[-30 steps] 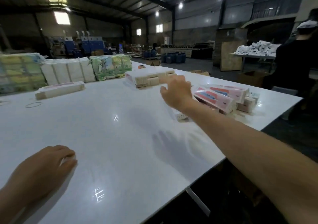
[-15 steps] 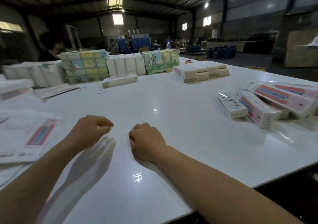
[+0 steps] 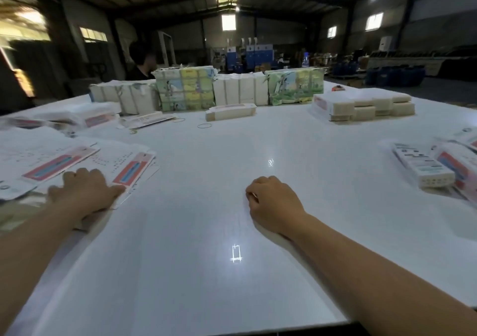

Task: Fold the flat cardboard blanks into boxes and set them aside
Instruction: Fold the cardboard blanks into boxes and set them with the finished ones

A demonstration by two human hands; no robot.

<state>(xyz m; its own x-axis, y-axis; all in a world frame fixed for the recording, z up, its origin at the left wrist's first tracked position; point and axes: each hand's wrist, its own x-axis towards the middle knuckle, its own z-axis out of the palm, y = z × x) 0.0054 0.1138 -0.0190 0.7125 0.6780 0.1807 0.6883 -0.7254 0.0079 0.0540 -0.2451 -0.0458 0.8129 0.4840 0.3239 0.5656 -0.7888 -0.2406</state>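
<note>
Left hand (image 3: 85,188) now flat on glossy blanks (image 3: 129,173) (thin card), right hand (image 3: 273,201) fisted, empty

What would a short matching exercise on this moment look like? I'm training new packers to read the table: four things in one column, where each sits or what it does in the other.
Things:
1. left hand
2. right hand
3. folded boxes
4. rubber band

Places or states:
A. lies loose on the table toward the far side, middle
B. rests on the flat blanks at the left
C. fingers curled, holding nothing, on the bare table
D. lie at the table's right edge

Pairs: 1-B, 2-C, 3-D, 4-A
</note>
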